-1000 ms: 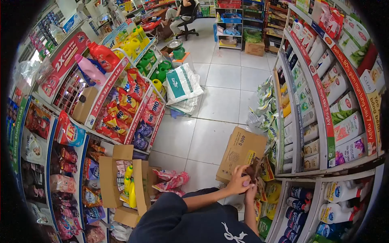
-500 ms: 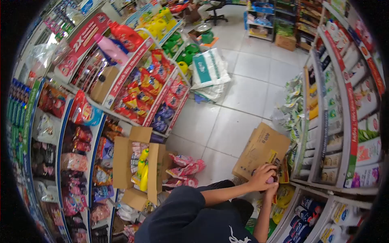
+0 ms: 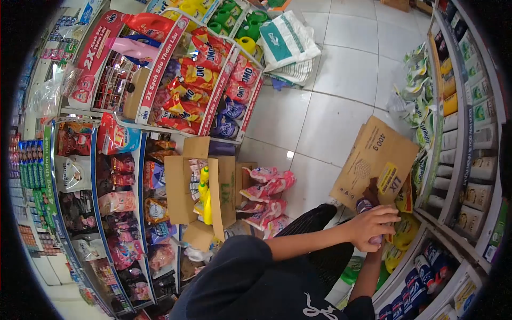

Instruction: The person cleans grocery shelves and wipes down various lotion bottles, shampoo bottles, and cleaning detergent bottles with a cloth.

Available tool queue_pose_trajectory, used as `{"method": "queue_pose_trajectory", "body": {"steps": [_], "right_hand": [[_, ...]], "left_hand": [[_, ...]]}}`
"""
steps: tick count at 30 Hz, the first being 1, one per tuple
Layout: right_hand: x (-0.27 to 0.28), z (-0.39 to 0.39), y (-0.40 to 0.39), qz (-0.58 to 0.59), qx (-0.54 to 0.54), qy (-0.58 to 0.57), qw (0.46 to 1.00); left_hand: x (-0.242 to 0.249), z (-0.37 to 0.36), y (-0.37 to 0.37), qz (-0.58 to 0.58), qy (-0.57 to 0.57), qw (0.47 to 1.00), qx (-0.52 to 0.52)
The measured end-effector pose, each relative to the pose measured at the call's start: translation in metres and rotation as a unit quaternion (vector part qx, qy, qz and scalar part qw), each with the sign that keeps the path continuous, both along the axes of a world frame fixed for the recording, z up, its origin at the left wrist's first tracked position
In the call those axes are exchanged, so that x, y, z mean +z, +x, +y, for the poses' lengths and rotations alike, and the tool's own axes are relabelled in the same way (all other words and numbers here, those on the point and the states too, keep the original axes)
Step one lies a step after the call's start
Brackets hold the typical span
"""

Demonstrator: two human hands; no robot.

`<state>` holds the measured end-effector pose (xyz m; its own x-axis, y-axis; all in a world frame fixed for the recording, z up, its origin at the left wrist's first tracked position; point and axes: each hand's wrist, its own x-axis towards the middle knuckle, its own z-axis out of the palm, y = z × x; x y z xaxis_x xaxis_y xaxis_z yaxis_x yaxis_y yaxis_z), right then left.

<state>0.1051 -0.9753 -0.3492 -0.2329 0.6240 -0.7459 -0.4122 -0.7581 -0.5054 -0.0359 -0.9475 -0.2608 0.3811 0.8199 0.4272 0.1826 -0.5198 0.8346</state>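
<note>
A slim purple bottle (image 3: 364,205) is between my hands, tilted, with a dark brown piece (image 3: 372,190), perhaps cloth, at its far end. My left hand (image 3: 375,226) lies over the bottle, its fingers wrapped round it. My right hand (image 3: 372,250) comes up from below and grips the bottle's near end; most of its fingers are hidden behind the left hand. Just beyond them a flattened brown cardboard box (image 3: 368,152) printed "400 g" and "LIX" lies on the floor. Yellow bottles (image 3: 406,232) stand close to the right of my hands.
An open carton (image 3: 178,200) with yellow bottles stands at the left, beside pink packets (image 3: 269,194) on the tiles. A detergent rack (image 3: 186,90) is behind it. A white sack (image 3: 288,40) lies farther off. Shelves (image 3: 464,133) and green packets (image 3: 418,101) line the right.
The view has tilted down and turned, so the box and shelves sit elsewhere in it. More of the purple bottle now shows beyond my left hand, along with the dark brown piece.
</note>
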Motion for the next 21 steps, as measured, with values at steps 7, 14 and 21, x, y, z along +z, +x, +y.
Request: {"method": "queue_pose_trajectory", "body": {"steps": [7, 14, 21], "right_hand": [[0.056, 0.025, 0.007, -0.115, 0.257, 0.224, 0.933], [0.01, 0.045, 0.002, -0.11, 0.375, 0.352, 0.851], [-0.03, 0.038, -0.007, -0.243, 0.341, 0.442, 0.793]], "left_hand": [[0.004, -0.002, -0.006, 0.013, 0.004, 0.999, 0.043], [-0.02, -0.02, -0.005, 0.024, 0.057, 0.998, 0.029], [-0.017, -0.015, -0.009, 0.021, 0.077, 0.996, -0.028]]}}
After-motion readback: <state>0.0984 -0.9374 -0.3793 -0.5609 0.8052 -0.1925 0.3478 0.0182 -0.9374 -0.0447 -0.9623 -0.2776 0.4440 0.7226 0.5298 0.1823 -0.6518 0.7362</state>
